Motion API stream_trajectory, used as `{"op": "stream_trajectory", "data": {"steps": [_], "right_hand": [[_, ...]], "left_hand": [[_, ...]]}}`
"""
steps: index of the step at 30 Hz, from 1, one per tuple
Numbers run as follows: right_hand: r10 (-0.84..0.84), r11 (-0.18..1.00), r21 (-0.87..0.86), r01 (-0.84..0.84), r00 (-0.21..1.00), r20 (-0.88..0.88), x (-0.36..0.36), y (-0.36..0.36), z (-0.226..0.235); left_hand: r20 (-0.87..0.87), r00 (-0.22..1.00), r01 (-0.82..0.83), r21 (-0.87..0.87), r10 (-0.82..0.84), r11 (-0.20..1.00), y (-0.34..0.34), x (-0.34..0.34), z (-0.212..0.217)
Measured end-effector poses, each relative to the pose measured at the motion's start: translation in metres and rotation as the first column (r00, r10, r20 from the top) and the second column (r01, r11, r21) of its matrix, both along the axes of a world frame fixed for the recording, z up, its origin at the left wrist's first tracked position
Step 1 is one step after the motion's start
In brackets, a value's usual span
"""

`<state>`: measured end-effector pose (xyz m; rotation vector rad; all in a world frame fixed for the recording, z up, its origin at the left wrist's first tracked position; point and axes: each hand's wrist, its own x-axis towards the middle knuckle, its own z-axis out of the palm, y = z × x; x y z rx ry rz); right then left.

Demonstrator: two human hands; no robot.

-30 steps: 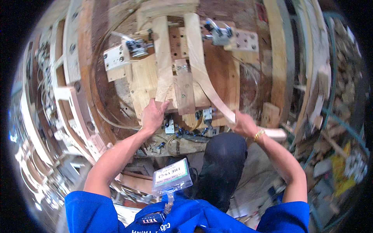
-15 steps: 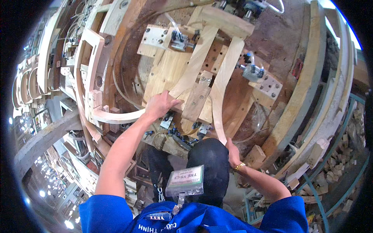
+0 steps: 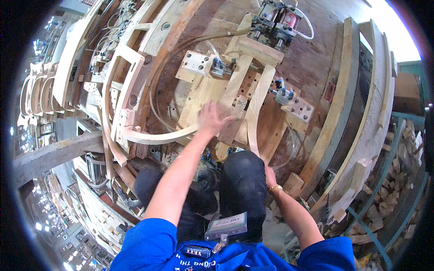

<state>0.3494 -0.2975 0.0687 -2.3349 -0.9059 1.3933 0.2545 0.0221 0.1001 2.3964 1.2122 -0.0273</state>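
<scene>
A wooden jig lies in front of me. Two flat curved wooden pieces sit on it, with their far ends against a wooden block point(image 3: 260, 51). My right hand point(image 3: 270, 176) grips the near end of the right wooden piece point(image 3: 257, 108), close to my knee; its fingers are partly hidden. Over the near part of the left wooden piece point(image 3: 238, 77) is my left hand point(image 3: 211, 121), a little blurred, its fingers spread and nothing in it. Between the two pieces is a narrow bolted centre block point(image 3: 230, 128), beside my left thumb.
Pneumatic clamps flank the jig on the left point(image 3: 220, 67) and right point(image 3: 284, 95), with cylinders point(image 3: 271, 22) at its far end. A curved wooden frame point(image 3: 122, 86) stands at left, its arm reaching toward my left wrist. Thick beams point(image 3: 332, 108) and a bin of offcuts point(image 3: 398, 167) lie right.
My left hand has let go of the left piece's near end and spread its fingers, moving toward the centre block. My right hand stays on the right piece. The whole view has shifted.
</scene>
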Motion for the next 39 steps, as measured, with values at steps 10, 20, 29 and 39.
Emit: {"op": "stream_trajectory", "data": {"steps": [10, 20, 29, 39], "right_hand": [[-0.177, 0.984, -0.086, 0.156, 0.914, -0.365, 0.017, 0.012, 0.031], [0.143, 0.855, 0.505, -0.122, 0.990, -0.003, 0.024, 0.061, 0.095], [-0.322, 0.928, 0.191, 0.319, 0.947, -0.014, -0.105, 0.076, 0.037], [-0.630, 0.585, 0.697, 0.415, 0.774, 0.068, 0.035, 0.197, 0.047]], "left_hand": [[-0.088, 0.993, -0.068, 0.144, 0.081, 0.987, -0.037, 0.078, -0.030], [-0.096, 0.988, -0.117, 0.054, 0.122, 0.992, -0.026, 0.105, -0.013], [-0.103, 0.983, -0.141, 0.088, 0.150, 0.986, -0.022, 0.124, -0.016], [-0.098, 0.986, -0.117, 0.183, 0.136, 0.976, -0.019, 0.119, -0.046]]}}
